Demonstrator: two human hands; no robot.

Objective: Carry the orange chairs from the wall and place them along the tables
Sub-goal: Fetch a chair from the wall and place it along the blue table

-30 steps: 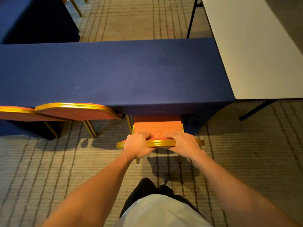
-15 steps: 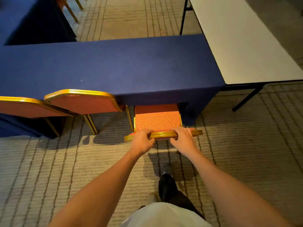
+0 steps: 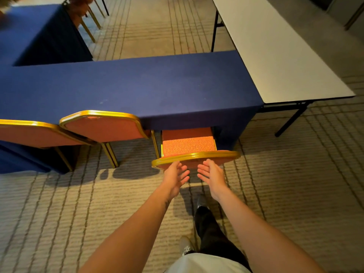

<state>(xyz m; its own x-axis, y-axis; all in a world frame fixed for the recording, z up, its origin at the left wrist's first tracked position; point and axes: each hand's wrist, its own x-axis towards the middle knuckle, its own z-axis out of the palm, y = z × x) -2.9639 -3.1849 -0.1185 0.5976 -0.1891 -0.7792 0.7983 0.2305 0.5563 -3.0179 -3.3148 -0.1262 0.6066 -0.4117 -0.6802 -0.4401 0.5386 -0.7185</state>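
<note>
An orange chair (image 3: 189,145) with a gold frame stands on the carpet, its seat pushed under the right end of the blue-clothed table (image 3: 137,89). My left hand (image 3: 175,177) and my right hand (image 3: 211,174) hover just behind the top of its backrest, palms facing each other, fingers spread, holding nothing. Two more orange chairs stand to the left along the same table, one (image 3: 104,128) beside it and another (image 3: 29,133) at the left edge.
A bare white folding table (image 3: 275,56) with black legs runs away at the right, touching the blue table's end. Another blue-clothed table (image 3: 39,34) and more chairs (image 3: 82,8) stand at the far left. Striped carpet lies behind me, with my legs below.
Both hands have let go of the chair's backrest and drawn back, fingers now spread. The chair stays tucked under the table. My view has pulled back slightly.
</note>
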